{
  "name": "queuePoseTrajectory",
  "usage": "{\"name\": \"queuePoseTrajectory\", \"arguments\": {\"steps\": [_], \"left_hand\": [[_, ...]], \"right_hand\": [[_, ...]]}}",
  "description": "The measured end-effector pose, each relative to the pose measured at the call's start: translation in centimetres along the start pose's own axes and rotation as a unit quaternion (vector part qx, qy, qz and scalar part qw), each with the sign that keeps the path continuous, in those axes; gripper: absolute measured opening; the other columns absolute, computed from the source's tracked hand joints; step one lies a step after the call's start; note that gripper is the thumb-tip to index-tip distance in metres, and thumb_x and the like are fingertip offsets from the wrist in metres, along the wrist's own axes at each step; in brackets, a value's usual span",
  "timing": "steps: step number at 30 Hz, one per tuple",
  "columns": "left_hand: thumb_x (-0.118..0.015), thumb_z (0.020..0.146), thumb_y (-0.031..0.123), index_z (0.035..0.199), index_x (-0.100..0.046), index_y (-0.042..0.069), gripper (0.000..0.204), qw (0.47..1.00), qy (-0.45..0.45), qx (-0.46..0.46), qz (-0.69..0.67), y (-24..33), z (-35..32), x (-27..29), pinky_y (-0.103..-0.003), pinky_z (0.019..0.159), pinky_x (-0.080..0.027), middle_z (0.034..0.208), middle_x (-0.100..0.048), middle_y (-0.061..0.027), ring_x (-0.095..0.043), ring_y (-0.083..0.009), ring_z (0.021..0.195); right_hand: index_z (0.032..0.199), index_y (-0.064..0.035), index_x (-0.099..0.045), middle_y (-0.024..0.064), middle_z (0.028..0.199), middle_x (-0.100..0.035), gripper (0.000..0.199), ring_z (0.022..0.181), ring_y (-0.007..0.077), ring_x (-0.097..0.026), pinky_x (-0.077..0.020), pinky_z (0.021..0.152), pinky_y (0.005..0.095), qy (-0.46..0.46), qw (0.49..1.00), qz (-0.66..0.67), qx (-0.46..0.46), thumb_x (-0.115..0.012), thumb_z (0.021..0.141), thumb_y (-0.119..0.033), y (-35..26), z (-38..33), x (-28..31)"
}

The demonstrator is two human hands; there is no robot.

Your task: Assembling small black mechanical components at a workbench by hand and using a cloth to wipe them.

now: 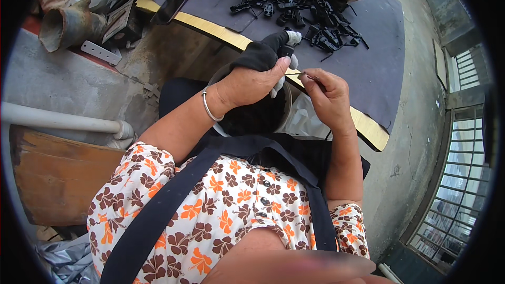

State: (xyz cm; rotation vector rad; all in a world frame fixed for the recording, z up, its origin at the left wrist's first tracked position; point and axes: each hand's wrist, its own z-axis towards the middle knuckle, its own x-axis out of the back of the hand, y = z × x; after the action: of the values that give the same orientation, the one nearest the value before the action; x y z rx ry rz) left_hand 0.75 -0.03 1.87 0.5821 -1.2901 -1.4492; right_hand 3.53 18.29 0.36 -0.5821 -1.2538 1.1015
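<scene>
Fingers of the left hand (247, 81) are closing around a small black plastic part (285, 50) through a dark glove, just above the bucket (286, 106). The right hand (329, 94) is pinching a thin metal pin (309, 76). Both pieces look light and stiff; the pin seems easy to drop, best gripped near its end.

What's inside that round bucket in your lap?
The round white-rimmed bucket looks dark inside; contents are indistinct. The left hand, holding black cloth, covers much of its opening.
</scene>
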Motion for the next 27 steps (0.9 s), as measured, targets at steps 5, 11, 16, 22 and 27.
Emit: {"name": "queuePoseTrajectory", "arguments": {"steps": [5,11,16,22,27], "left_hand": [[-0.049,0.087,0.009,0.118,-0.049,-0.003,0.033,0.996,-0.07,-0.061,0.007,-0.9,-0.2,-0.3,-0.024,0.072,-0.045,0.092,-0.059,-0.0051,-0.053,-0.0082,0.079],[-0.05,0.085,0.009,0.105,-0.052,-0.002,0.023,0.993,-0.071,-0.086,0.034,-1.0,-0.1,-0.5,-0.028,0.074,-0.045,0.09,-0.058,-0.0092,-0.055,-0.0143,0.081],[-0.049,0.084,0.007,0.099,-0.054,-0.002,0.018,0.993,-0.077,-0.058,0.07,-0.4,-0.2,-0.6,-0.03,0.074,-0.045,0.091,-0.058,-0.013,-0.055,-0.0212,0.08],[-0.052,0.085,0.012,0.093,-0.056,-0.003,0.018,0.942,-0.087,-0.178,0.269,-0.4,-1.1,0.4,-0.036,0.075,-0.046,0.095,-0.058,-0.0192,-0.057,-0.0314,0.084],[-0.055,0.085,0.034,0.094,-0.062,0.0,0.035,0.908,-0.167,-0.043,0.383,0.7,0.0,3.7,-0.04,0.074,-0.046,0.091,-0.061,-0.019,-0.059,-0.0333,0.084]], "right_hand": [[0.082,0.0019,-0.06,-0.0014,0.067,-0.054,0.007,0.062,0.0049,-0.047,-0.0393,0.057,0.0205,0.037,0.996,0.071,0.05,-0.061,0.084,-0.004,0.8,0.4,-0.6],[0.078,0.0001,-0.057,-0.004,0.069,-0.051,0.02,0.064,0.0042,-0.043,-0.0374,0.058,0.02,-0.02,0.992,0.119,-0.025,-0.057,0.09,-0.015,0.4,0.3,-0.3],[0.079,0.0005,-0.055,-0.0046,0.065,-0.048,0.028,0.063,0.0055,-0.041,-0.0378,0.058,0.0219,-0.038,0.996,0.079,-0.016,-0.05,0.094,-0.022,0.8,0.3,-1.0],[0.077,0.0006,-0.054,-0.0037,0.065,-0.048,0.031,0.064,0.0057,-0.04,-0.0382,0.058,0.0234,-0.006,0.995,0.089,-0.037,-0.047,0.096,-0.023,1.0,0.1,-3.3],[0.072,-0.0002,-0.05,-0.0044,0.063,-0.043,0.035,0.062,0.0061,-0.036,-0.0346,0.056,0.0226,-0.021,0.997,0.056,-0.043,-0.046,0.096,-0.025,1.0,0.3,-1.3]]}}
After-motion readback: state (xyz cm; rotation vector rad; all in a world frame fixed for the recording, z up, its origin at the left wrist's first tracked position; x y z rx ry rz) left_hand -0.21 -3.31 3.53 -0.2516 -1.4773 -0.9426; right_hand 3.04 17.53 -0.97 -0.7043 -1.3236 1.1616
